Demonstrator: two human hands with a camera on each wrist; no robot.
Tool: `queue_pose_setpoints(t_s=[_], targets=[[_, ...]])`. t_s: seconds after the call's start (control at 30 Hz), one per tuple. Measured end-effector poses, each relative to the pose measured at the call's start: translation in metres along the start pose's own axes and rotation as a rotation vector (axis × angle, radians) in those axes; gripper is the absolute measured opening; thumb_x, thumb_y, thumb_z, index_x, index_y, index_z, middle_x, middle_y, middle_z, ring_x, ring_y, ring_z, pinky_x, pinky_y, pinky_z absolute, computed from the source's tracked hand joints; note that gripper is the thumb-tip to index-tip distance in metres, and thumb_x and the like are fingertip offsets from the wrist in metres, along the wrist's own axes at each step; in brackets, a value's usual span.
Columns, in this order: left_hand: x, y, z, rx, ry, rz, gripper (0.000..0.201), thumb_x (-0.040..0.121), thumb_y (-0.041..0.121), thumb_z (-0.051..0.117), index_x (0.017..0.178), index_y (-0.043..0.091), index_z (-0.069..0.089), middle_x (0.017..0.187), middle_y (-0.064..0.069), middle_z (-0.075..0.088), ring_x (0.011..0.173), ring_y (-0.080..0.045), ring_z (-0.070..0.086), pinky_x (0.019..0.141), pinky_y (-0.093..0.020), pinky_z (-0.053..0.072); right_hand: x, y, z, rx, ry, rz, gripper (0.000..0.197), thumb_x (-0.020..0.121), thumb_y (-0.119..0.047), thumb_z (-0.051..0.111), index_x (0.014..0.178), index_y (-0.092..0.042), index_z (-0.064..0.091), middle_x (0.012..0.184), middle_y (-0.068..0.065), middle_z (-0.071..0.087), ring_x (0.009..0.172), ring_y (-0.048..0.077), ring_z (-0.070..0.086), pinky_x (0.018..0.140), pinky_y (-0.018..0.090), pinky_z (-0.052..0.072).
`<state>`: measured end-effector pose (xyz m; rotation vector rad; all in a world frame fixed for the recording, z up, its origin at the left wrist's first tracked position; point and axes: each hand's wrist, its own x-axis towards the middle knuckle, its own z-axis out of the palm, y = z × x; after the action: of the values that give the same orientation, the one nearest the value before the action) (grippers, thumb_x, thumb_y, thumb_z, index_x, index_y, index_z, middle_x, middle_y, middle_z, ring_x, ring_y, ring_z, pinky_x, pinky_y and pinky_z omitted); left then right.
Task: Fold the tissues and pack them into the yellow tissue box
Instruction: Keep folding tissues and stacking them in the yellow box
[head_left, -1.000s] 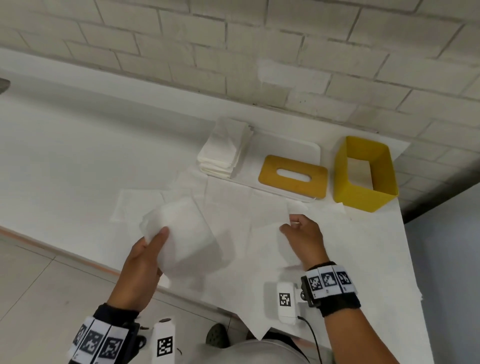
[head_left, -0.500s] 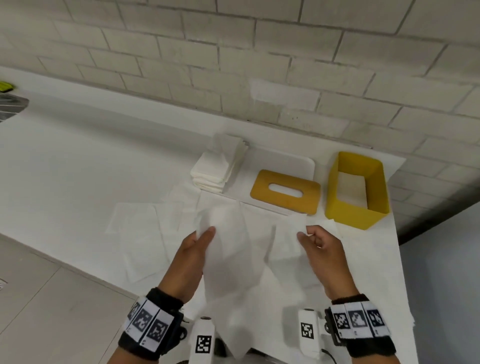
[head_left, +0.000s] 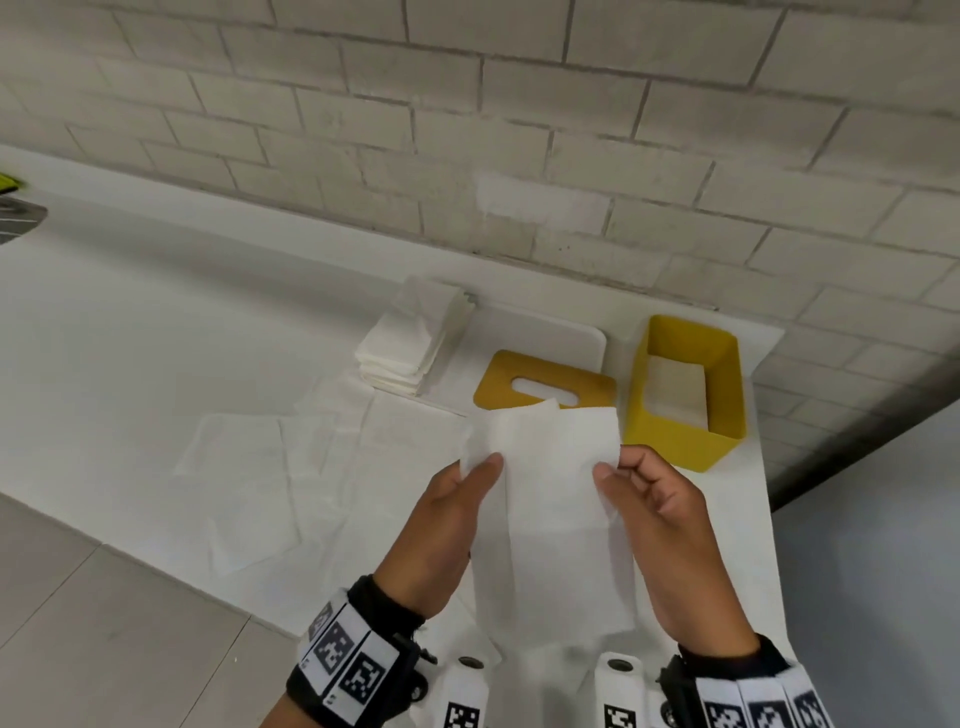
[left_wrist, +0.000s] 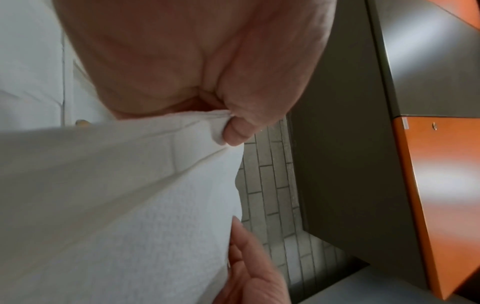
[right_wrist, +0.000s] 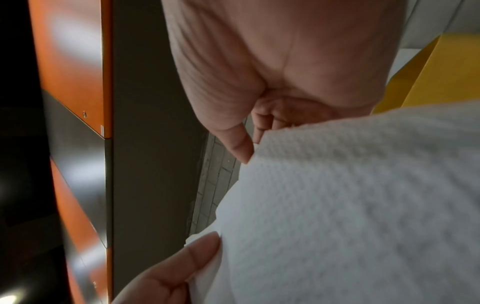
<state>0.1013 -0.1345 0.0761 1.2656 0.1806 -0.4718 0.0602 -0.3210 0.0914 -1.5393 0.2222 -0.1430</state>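
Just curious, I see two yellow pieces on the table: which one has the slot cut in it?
The flat yellow lid, lying beside the stack of folded tissues. The other piece, the tall yellow box, is open-topped with plain walls.

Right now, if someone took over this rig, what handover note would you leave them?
Left hand and right hand each pinch a top corner of one tissue, held up, hanging unfolded.
Yellow tissue box stands open at the far right, something white at its bottom; its lid lies beside it on a white tray.
Done: a folded stack sits left of the lid.
Left: fold this tissue and the loose sheets on the table, pack the box.
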Motion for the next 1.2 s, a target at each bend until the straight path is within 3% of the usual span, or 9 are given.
queue_pose_setpoints(t_s=[0.13,0.3,0.4,0.5,0.63,0.77,0.93,1.07,1.2], targets=[[0.009,-0.001,0.009,0.021,-0.019,-0.001,0.032,0.106,0.028,0.050,0.131,0.016,0.066,0.120,-0.004,0.076,0.114,-0.023,0.071,0.105,-0.044,0.052,0.007,0.000,0.000,-0.026,0.053,-0.006,0.012,0.099,-0.012,0.061,0.101,-0.015,0.072,0.093,-0.001,0.078,0.087,0.014,0.072,0.076,0.025,0.053],[0.022,0.005,0.011,0.019,0.003,0.030,0.030,0.105,0.032,0.052,0.127,0.020,0.068,0.118,-0.002,0.077,0.114,-0.023,0.071,0.105,-0.046,0.053,0.016,-0.008,-0.005,-0.246,0.301,-0.176,0.007,0.097,-0.021,0.065,0.096,-0.026,0.070,0.088,-0.006,0.075,0.081,0.019,0.071,0.074,0.043,0.059],[0.027,0.010,0.011,-0.004,-0.011,0.062,0.027,0.106,0.033,0.049,0.124,0.025,0.068,0.114,0.002,0.078,0.109,-0.019,0.073,0.096,-0.038,0.057,0.014,-0.023,-0.002,-0.493,0.498,-0.442,0.004,0.096,-0.027,0.065,0.096,-0.025,0.068,0.081,-0.009,0.070,0.071,0.016,0.064,0.065,0.030,0.054],[0.029,0.014,0.016,-0.075,-0.090,0.041,0.029,0.107,0.029,0.047,0.124,0.019,0.069,0.116,-0.003,0.078,0.107,-0.018,0.074,0.088,-0.031,0.058,0.012,-0.021,0.019,-0.785,0.332,-0.499,0.015,0.098,-0.034,0.061,0.109,-0.025,0.066,0.094,-0.014,0.067,0.078,0.005,0.057,0.068,0.009,0.043],[0.027,0.013,0.019,-0.082,-0.164,0.061,0.035,0.106,0.026,0.044,0.095,0.019,0.077,0.089,-0.004,0.076,0.086,-0.021,0.074,0.071,-0.029,0.058,0.005,-0.002,0.046,-0.692,-0.059,-0.305,0.044,0.094,-0.065,0.045,0.128,-0.042,0.058,0.108,-0.028,0.065,0.099,-0.001,0.062,0.080,0.015,0.050],[0.022,0.010,0.010,-0.129,-0.172,0.070,0.030,0.104,0.033,0.055,0.111,0.013,0.077,0.112,-0.016,0.075,0.105,-0.029,0.072,0.087,-0.038,0.059,0.005,0.003,0.046,-0.421,0.016,-0.263,0.040,0.098,-0.054,0.039,0.121,-0.038,0.068,0.107,-0.025,0.070,0.105,0.002,0.066,0.085,0.015,0.051],[0.013,0.014,0.014,-0.164,-0.232,0.057,0.034,0.093,0.032,0.055,0.110,0.019,0.081,0.120,-0.015,0.075,0.108,-0.027,0.074,0.088,-0.034,0.061,0.021,0.011,0.044,-0.576,0.204,-0.249,0.037,0.090,-0.033,0.071,0.124,-0.040,0.057,0.106,-0.024,0.054,0.086,0.006,0.060,0.073,0.015,0.048],[0.010,0.013,0.019,-0.134,-0.217,0.045,0.035,0.094,0.035,0.052,0.112,0.022,0.080,0.123,-0.013,0.074,0.114,-0.027,0.072,0.098,-0.037,0.058,0.025,0.013,0.041,-0.549,0.207,-0.247,0.023,0.089,-0.030,0.075,0.106,-0.038,0.063,0.094,-0.018,0.061,0.082,0.008,0.059,0.070,0.016,0.047],[0.006,0.010,0.018,-0.138,-0.232,0.064,0.028,0.096,0.035,0.059,0.102,0.024,0.084,0.114,-0.009,0.078,0.103,-0.018,0.075,0.085,-0.028,0.060,0.025,0.010,0.034,-0.434,0.172,-0.198,0.012,0.089,-0.025,0.076,0.086,-0.032,0.066,0.081,-0.013,0.066,0.081,0.009,0.060,0.068,0.013,0.046]])
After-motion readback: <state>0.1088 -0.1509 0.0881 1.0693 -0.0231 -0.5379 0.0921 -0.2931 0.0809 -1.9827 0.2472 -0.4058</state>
